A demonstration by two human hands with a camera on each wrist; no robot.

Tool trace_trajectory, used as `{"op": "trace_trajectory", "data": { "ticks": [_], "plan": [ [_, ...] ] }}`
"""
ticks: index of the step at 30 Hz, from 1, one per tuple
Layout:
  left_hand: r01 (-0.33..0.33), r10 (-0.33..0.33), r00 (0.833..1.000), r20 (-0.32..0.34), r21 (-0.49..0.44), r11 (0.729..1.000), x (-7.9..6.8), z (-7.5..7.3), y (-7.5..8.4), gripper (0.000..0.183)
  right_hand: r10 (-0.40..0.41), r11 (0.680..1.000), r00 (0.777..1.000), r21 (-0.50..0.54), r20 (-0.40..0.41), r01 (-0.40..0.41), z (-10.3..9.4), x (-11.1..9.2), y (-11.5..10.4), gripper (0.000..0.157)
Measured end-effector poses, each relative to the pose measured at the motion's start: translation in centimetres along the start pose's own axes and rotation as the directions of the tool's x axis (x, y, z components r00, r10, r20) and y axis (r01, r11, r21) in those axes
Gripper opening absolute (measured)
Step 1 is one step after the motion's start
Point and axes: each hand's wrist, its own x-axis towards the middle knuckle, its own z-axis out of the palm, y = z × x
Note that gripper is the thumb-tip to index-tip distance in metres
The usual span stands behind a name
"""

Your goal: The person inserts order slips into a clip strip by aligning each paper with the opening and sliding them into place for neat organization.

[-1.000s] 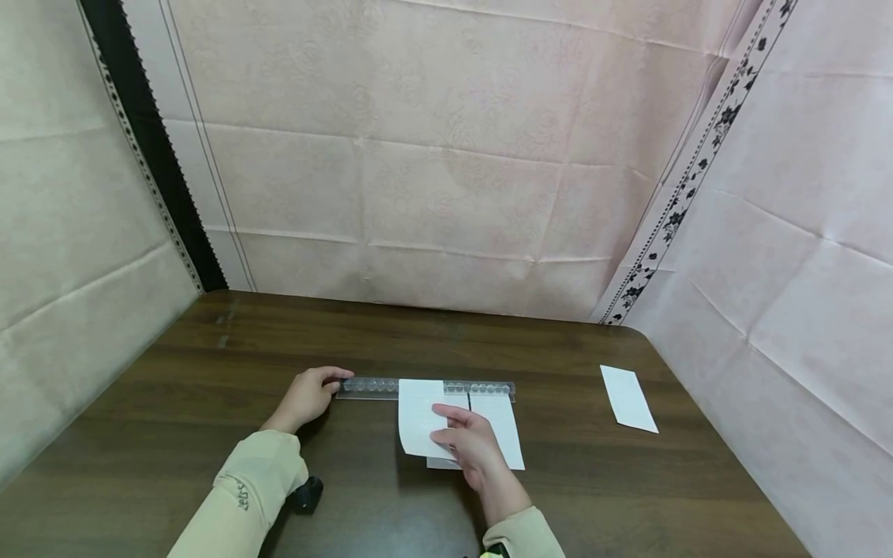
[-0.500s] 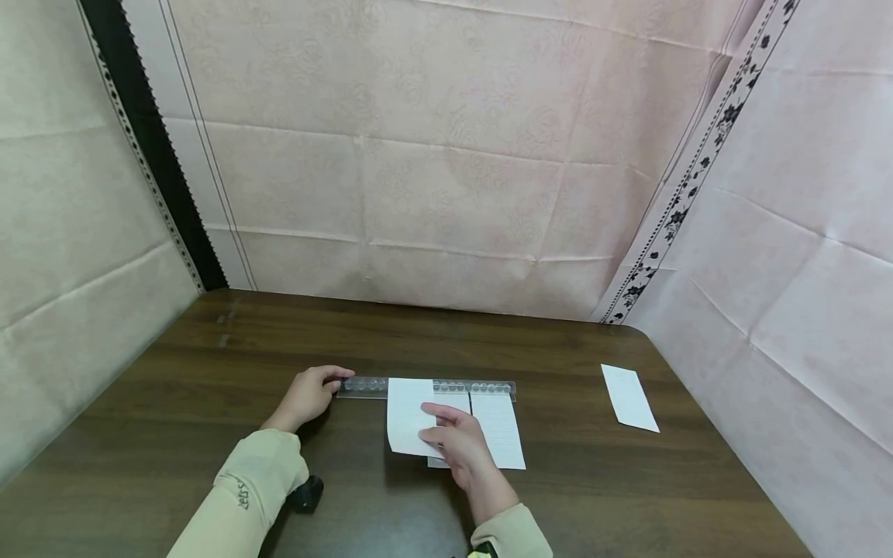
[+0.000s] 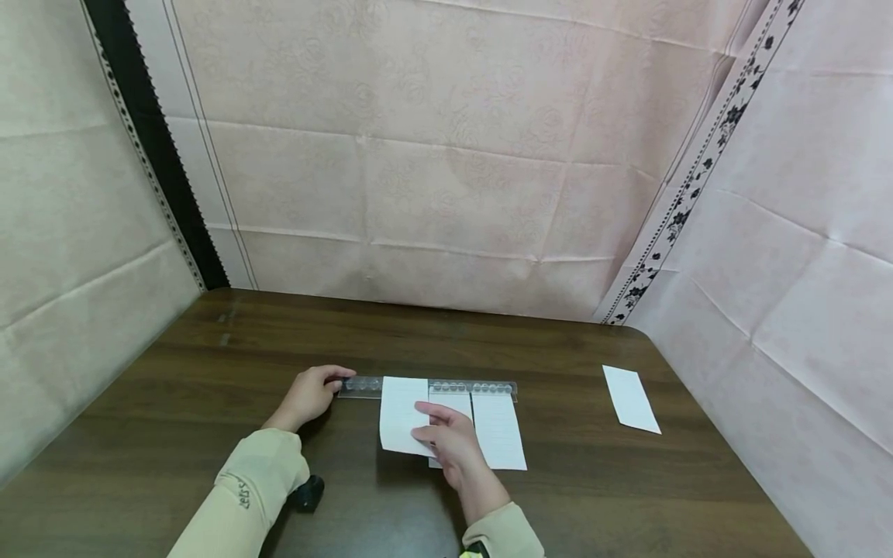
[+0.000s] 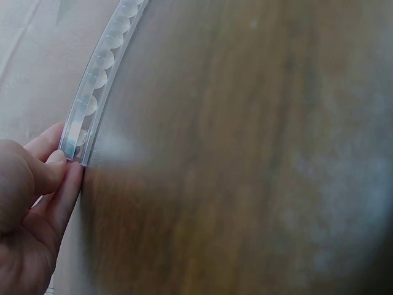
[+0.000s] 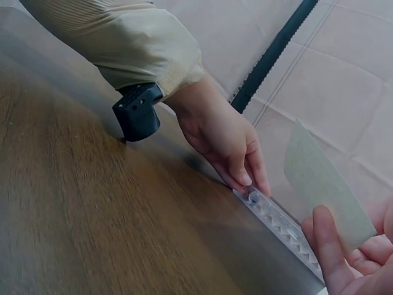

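Observation:
My left hand (image 3: 308,394) pinches the left end of a clear plastic strip (image 3: 361,387) with a row of round shapes along it; the left wrist view shows thumb and fingers on the end of the strip (image 4: 103,64). My right hand (image 3: 456,446) holds a small white lined card (image 3: 401,418) between thumb and fingers, in front of the strip's left-middle part. In the right wrist view this card (image 5: 319,184) stands tilted above the strip. Two more white cards, a right one (image 3: 501,438) and a partly hidden left one (image 3: 449,399), lie with their top edges at the strip.
A separate white card (image 3: 631,399) lies at the right on the brown wooden table (image 3: 614,496). Pale cloth walls (image 3: 453,178) enclose the back and both sides. A black device (image 3: 307,494) is worn at the left wrist.
My right hand has moved a little to the left with the card, showing more of the left card lying at the strip. The left hand has stayed on the strip's end.

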Motion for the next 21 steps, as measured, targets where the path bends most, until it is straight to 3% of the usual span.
{"op": "trace_trajectory", "data": {
  "ticks": [21],
  "plan": [
    [0.027,-0.027,0.999,0.018,0.000,1.000,0.0,-0.1,0.2,0.026,-0.006,1.000,1.000,0.023,0.005,0.005,2.0,0.2,0.0,0.039]
  ]
}}
